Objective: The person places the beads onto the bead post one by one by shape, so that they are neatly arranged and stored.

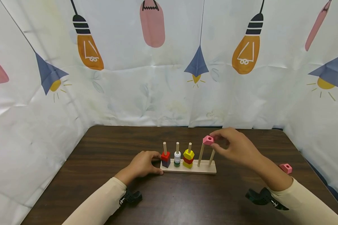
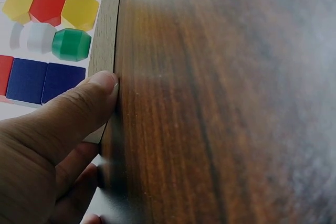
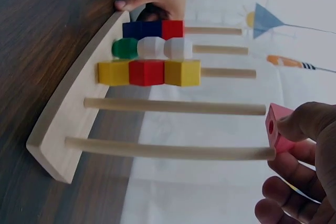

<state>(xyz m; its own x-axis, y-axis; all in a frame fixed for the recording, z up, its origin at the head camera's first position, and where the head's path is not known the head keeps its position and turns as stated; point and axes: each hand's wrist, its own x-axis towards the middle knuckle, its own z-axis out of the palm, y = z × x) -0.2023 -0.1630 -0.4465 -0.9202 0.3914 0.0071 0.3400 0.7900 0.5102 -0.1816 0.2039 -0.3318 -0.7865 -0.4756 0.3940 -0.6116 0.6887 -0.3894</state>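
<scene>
My left hand (image 1: 143,163) grips the left end of a wooden peg stand (image 1: 195,170), thumb along the front edge. My right hand (image 1: 235,145) pinches a pink bead (image 1: 208,140) with a hole, held up by the tips of the two bare pegs; in the right wrist view the bead (image 3: 279,127) is just beyond the peg ends. Three pegs carry beads: a red bead (image 1: 165,155) over dark blue, white beads (image 1: 177,157) over green, and a yellow bead (image 1: 188,154) over red and yellow. In the left wrist view my left thumb (image 2: 79,103) presses the stand's edge.
Another pink bead (image 1: 286,168) lies on the dark wooden table (image 1: 186,200), to the right beside my right forearm. A white printed cloth (image 1: 157,93) hangs behind the table and along its sides.
</scene>
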